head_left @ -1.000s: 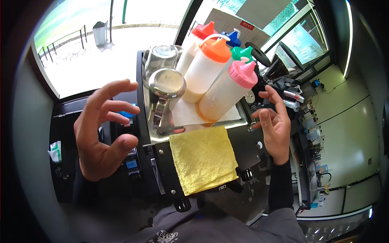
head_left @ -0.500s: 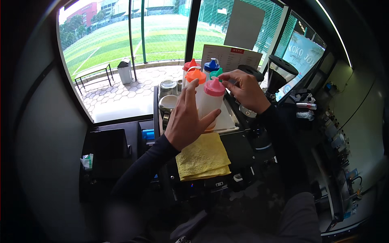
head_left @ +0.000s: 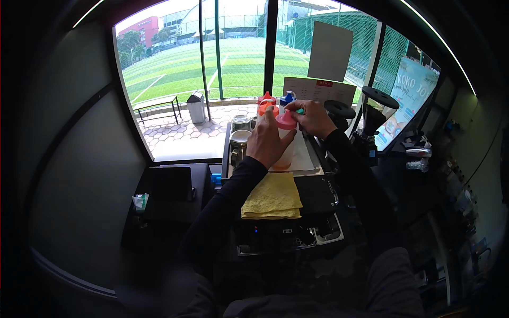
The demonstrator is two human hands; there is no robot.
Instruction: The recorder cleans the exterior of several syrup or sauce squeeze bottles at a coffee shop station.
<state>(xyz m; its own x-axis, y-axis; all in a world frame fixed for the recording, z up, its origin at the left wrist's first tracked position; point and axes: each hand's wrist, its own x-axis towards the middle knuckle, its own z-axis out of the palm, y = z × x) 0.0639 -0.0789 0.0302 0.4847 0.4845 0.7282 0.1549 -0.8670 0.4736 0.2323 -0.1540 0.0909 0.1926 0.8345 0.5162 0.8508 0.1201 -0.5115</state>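
A translucent squeeze bottle [head_left: 285, 158] with a pink pointed cap [head_left: 286, 121] stands on a tray [head_left: 305, 173] atop a black machine. My left hand [head_left: 266, 144] is wrapped round its side, thumb toward me; the far fingers are partly hidden. At the cap's tip, my right hand [head_left: 316, 120] is closed in a pinch against the pink plastic. Just behind are other squeeze bottles with an orange cap [head_left: 269, 109], a red cap [head_left: 266, 97] and a blue cap [head_left: 288, 98]. A green cap [head_left: 300, 111] peeks out beside my right fingers.
Glass cups [head_left: 241, 123] and a metal pitcher [head_left: 239, 139] sit left of the bottles. A folded yellow cloth [head_left: 272, 197] drapes over the machine's front. Coffee grinders [head_left: 372, 114] stand to the right, a dark screen [head_left: 170, 183] to the left. Behind is a menu board [head_left: 318, 91].
The view has shifted, so the whole scene sits differently and looks smaller. Both hands stay at the pink-capped bottle, with the right fingers still at its tip.
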